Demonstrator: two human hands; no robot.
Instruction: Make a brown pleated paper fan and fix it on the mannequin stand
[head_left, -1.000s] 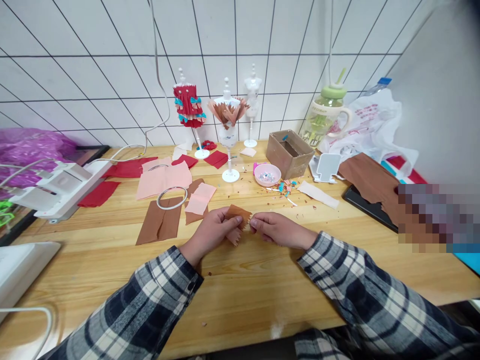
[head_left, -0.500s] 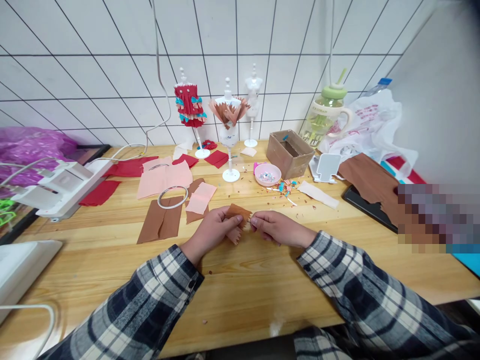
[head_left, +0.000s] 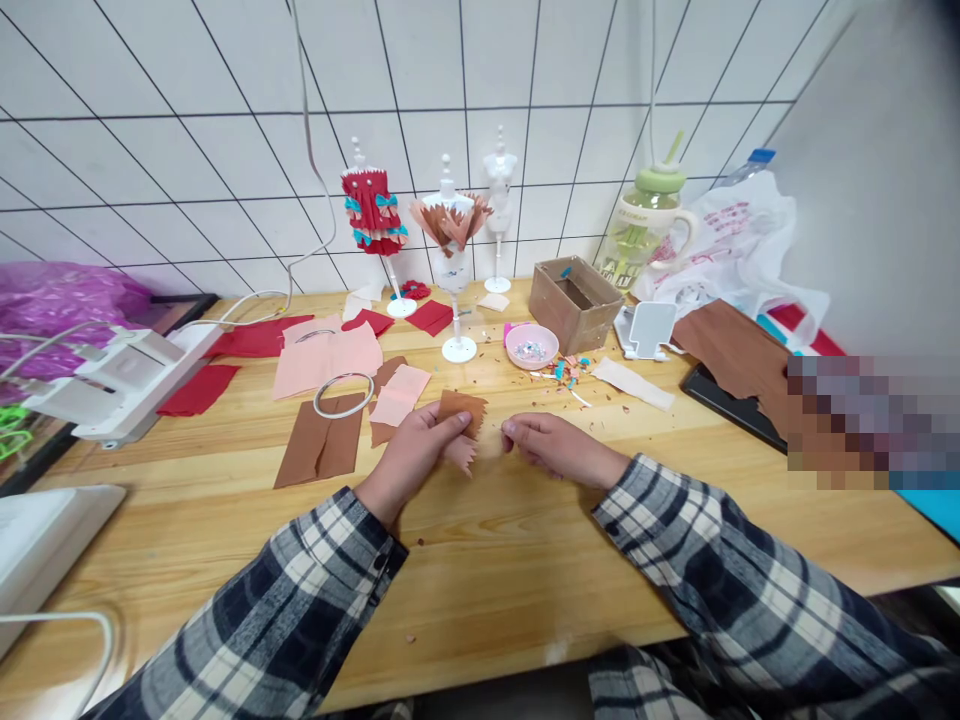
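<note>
My left hand (head_left: 415, 445) pinches a folded piece of brown crepe paper (head_left: 461, 408) between thumb and fingers. Its right edge is cut into zigzag teeth, and a paler toothed layer hangs below. A short gap to the right, my right hand (head_left: 562, 447) has thumb and index finger pressed together; whatever is in the pinch is hidden or too small to name. Beyond both hands stands a white mini dress form (head_left: 454, 270) with toothed brown and pink paper petals (head_left: 454, 220) round its chest. Another form wears a red paper dress (head_left: 369, 212) with blue and pink bows.
A metal ring (head_left: 343, 396) lies on brown paper (head_left: 319, 450) at left, near pink sheets (head_left: 330, 350). Behind my right hand are a pink bowl of beads (head_left: 532, 348), paper scraps (head_left: 570, 372), a cardboard box (head_left: 576, 305) and a phone stand (head_left: 651, 330). A power strip (head_left: 142, 385) sits left.
My hands have drawn apart: the left, holding the brown paper, has shifted slightly left and up, while the right has come away from the toothed edge. The view has also shifted slightly.
</note>
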